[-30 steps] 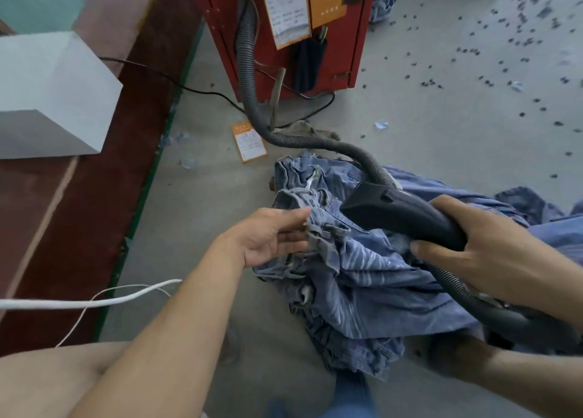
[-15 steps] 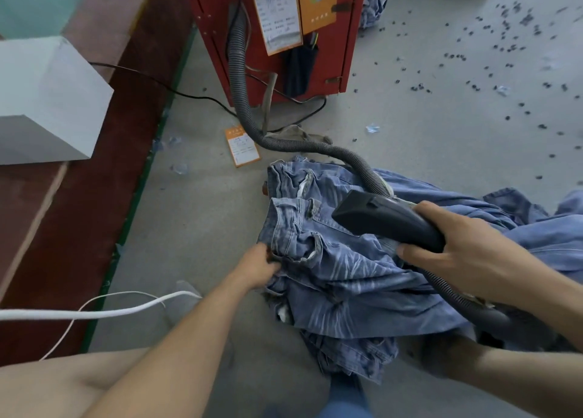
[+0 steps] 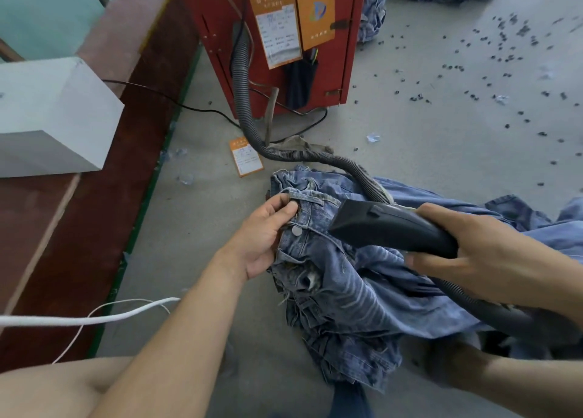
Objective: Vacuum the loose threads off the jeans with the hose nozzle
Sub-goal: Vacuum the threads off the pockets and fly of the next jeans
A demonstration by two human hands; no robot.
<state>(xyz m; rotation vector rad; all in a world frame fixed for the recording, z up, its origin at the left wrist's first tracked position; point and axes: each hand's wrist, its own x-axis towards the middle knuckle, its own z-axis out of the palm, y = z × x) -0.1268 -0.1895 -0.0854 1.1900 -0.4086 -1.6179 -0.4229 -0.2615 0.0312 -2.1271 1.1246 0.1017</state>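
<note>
left hand (image 3: pixel 263 235) pinches the waistband, right hand (image 3: pixel 492 256) wraps the nozzle.

the left grip has thumb and fingers pressed on the jeans (image 3: pixel 344 278) by the metal button (image 3: pixel 297 230); the right grip is curled round the black hose nozzle (image 3: pixel 388 225), whose mouth sits on the denim just right of that button (contact looks close, hard to confirm). the ribbed hose (image 3: pixel 252 127) runs back to a red machine (image 3: pixel 277 42). jeans lie heaped on the grey floor (image 3: pixel 441 140).
</note>
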